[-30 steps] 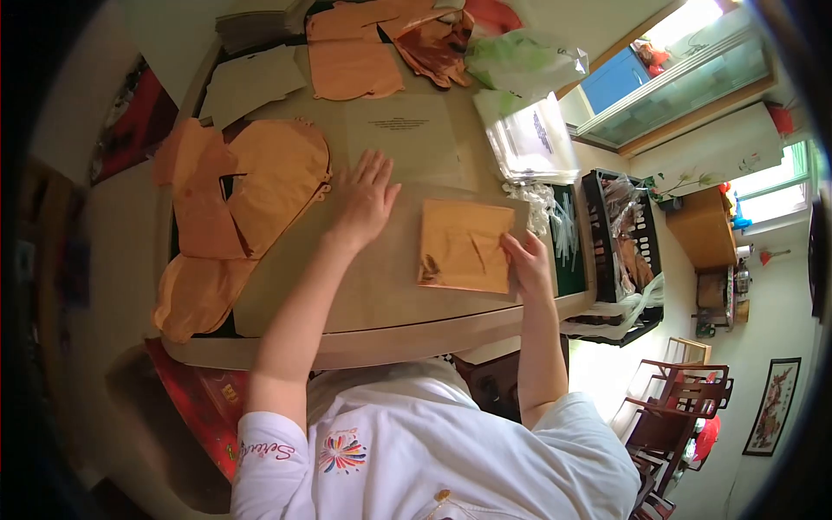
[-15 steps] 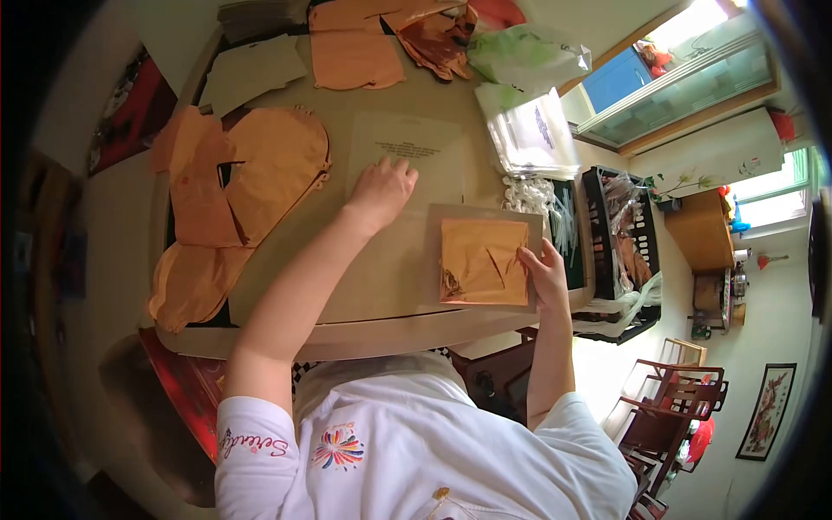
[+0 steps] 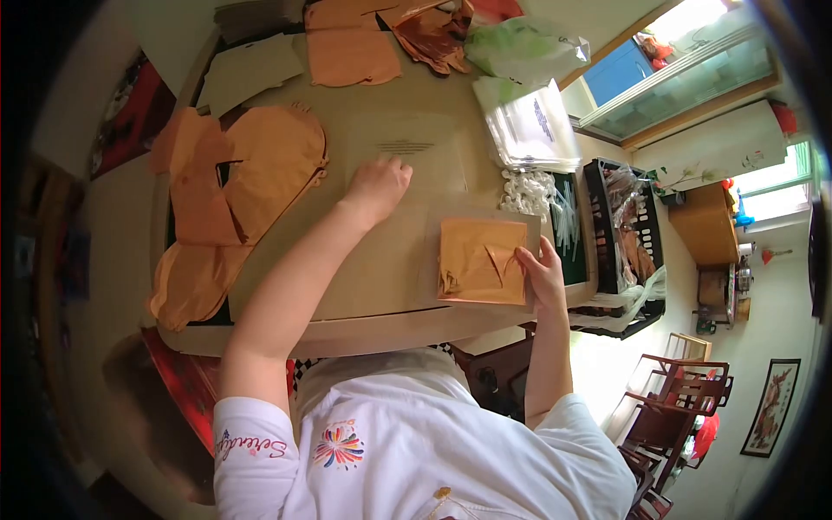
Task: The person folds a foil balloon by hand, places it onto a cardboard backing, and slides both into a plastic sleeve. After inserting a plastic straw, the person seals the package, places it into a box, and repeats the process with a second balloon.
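Two bare hands are over the bench [image 3: 373, 277] in the head view. Close to the near edge, right of its middle, the right hand [image 3: 544, 277] has its grip closed on the right side of a folded copper-coloured foil [image 3: 472, 260], thumb on top, the fingers mostly hidden behind. A grey card [image 3: 533, 230] lies under the foil and shows along its right side. The foil is roughly square, with a few creases and a darker patch at its lower left corner.

The left hand [image 3: 380, 186] is near the middle of the bench, fingers curled, at the lower part of a clear printed bag [image 3: 440, 165]; whether its grip pinches the film I cannot tell. Dark lines of print show just beyond the knuckles.

Along the left edge, large flat foil pieces [image 3: 277, 165] overlap, reaching down to the near left corner. Toward the far left corner lie loose grey sheets [image 3: 247, 74]. At the far edge are more coppery pieces [image 3: 355, 56] and, beside them, a crumpled shiny foil [image 3: 433, 39]. By the far right corner, a green-and-white plastic bag [image 3: 524, 56] touches a stack of clear bags [image 3: 537, 134]. Nearer along the right edge come a white tangle [image 3: 529, 192] and thin pale sticks [image 3: 568, 225], with a black crate [image 3: 604, 234] just outside that edge.
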`<state>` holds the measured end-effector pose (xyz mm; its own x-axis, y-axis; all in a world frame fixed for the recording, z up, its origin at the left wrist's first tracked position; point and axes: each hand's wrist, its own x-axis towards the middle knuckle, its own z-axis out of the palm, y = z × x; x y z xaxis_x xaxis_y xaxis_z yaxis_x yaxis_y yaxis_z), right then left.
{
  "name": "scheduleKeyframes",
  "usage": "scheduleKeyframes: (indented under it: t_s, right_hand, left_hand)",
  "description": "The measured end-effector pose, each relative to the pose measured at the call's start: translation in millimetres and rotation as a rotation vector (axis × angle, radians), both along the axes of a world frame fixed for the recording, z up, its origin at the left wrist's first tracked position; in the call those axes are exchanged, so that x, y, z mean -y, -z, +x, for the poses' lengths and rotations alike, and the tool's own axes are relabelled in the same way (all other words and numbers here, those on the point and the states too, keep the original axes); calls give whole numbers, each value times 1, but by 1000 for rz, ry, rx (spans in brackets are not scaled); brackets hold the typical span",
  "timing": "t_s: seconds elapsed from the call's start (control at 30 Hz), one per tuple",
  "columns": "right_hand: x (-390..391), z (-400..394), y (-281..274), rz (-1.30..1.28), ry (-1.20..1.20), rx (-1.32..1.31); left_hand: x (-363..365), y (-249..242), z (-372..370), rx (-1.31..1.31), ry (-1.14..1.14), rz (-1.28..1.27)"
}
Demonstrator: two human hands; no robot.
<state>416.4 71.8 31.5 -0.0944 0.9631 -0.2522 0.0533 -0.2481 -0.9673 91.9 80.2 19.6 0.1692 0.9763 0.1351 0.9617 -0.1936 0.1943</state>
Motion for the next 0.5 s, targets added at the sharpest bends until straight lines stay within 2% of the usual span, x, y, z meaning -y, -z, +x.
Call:
scheduleKeyframes:
  t_s: [0.03,0.23,0.33,0.37,0.5]
  right_hand:
    - [3,-4,3,-2,23,-27]
    - [16,-62,16,-98,-182,52]
    - [23,-85,15,13,-146,157]
    - [26,-90,14,67,-107,93]
    - [25,-84,22,131,-203,326]
  left_hand:
    - [4,1,3,21,-10,-16]
    - [34,2,26,149,-18,59]
    - [40,10,21,168,7,106]
    - [42,12,20,177,8,120]
    - [49,11,19,208,8,154]
